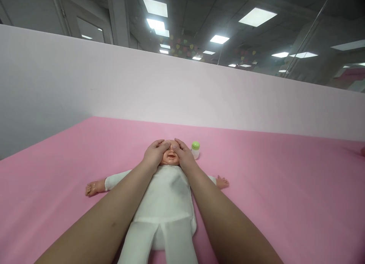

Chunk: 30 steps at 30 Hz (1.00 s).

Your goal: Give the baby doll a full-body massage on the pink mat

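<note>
A baby doll point(165, 195) in a white one-piece suit lies on its back on the pink mat point(270, 188), arms spread, head away from me. My left hand point(154, 154) lies over the left side of the doll's face, fingers curved against the forehead and eye. On the other side of the face rests my right hand point(184, 154), its fingertips meeting the left hand's above the nose. Only the doll's mouth and chin show between them. Neither hand holds anything.
A small white bottle with a green cap point(195, 149) stands on the mat just right of the doll's head. A pale partition wall point(182, 93) runs along the mat's far edge. At the far right edge of the mat something small point(362, 151) pokes into view.
</note>
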Tool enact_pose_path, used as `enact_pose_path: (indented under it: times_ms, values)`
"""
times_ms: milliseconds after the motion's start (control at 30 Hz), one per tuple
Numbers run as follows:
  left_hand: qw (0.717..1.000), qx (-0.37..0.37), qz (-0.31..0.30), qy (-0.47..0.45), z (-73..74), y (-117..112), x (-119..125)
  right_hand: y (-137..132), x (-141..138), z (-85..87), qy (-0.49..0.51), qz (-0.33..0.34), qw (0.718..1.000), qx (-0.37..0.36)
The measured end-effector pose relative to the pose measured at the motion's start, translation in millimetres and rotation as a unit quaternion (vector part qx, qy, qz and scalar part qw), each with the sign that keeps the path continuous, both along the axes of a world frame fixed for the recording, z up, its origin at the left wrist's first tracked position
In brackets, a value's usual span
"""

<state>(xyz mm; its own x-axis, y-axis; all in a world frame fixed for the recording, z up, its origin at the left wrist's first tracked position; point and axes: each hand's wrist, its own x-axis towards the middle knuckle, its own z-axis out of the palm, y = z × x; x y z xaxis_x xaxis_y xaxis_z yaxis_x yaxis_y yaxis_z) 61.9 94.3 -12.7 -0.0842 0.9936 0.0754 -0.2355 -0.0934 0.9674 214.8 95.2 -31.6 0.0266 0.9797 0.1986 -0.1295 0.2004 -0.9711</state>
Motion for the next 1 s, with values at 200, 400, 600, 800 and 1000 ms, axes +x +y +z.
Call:
enact_pose_path:
  times_ms: [200,400,600,800,1000]
  values:
    - [0.998,-0.008,0.046,0.051,-2.6,-1,7,0,0,3.5,-0.068,-0.015,0.998,0.008]
    - [1.0,-0.001,0.007,-0.007,-2.8,-11,7,-6,-4,8.8,-0.049,-0.012,0.999,0.01]
    - [1.0,-0.002,0.009,-0.024,-0.3,-11,6,-12,-4,16.9,-0.057,0.001,0.998,0.025]
    - [1.0,0.013,0.014,0.003,-2.9,-8,6,-13,-3,16.9,-0.067,-0.004,0.997,0.023]
    - [0.999,0.02,0.023,0.027,-4.3,-4,8,-5,-2,9.8,-0.091,-0.043,0.995,0.01]
